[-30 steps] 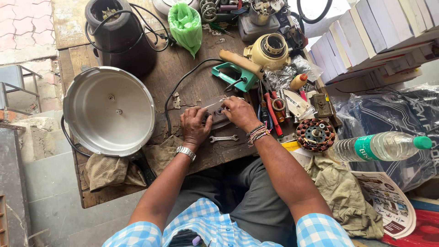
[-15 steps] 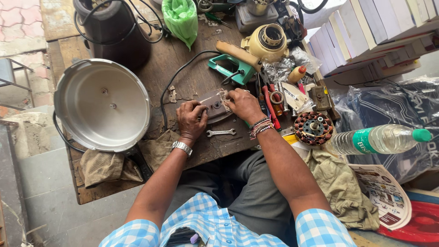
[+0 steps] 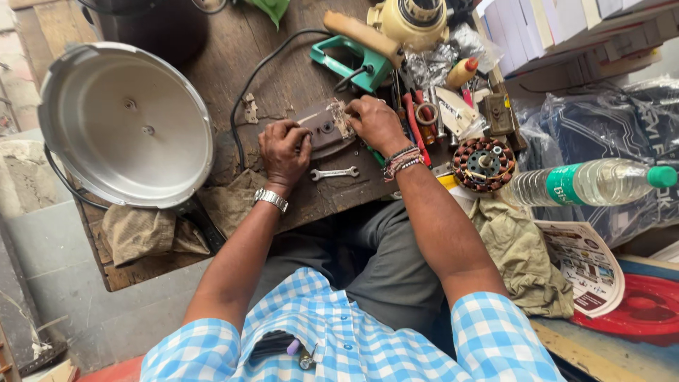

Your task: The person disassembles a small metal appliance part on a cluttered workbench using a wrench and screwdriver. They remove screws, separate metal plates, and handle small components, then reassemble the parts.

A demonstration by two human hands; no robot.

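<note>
I see both hands on a small dark grey metal part with a round hole (image 3: 325, 131), lying on the worn brown wooden workbench (image 3: 276, 78) in front of me. My left hand (image 3: 284, 147) curls over the part's left edge, fingers bent down against it. My right hand (image 3: 375, 122) presses on its upper right corner, fingers together on a pale strip there; I cannot tell whether it pinches anything. A small silver open-ended spanner (image 3: 334, 172) lies just beside the part, between my wrists. A large round aluminium pressure-cooker body (image 3: 126, 124) sits well to the left, a green-handled tool (image 3: 353, 64) just beyond the part, a clear plastic water bottle with green cap (image 3: 590, 184) to the right.
</note>
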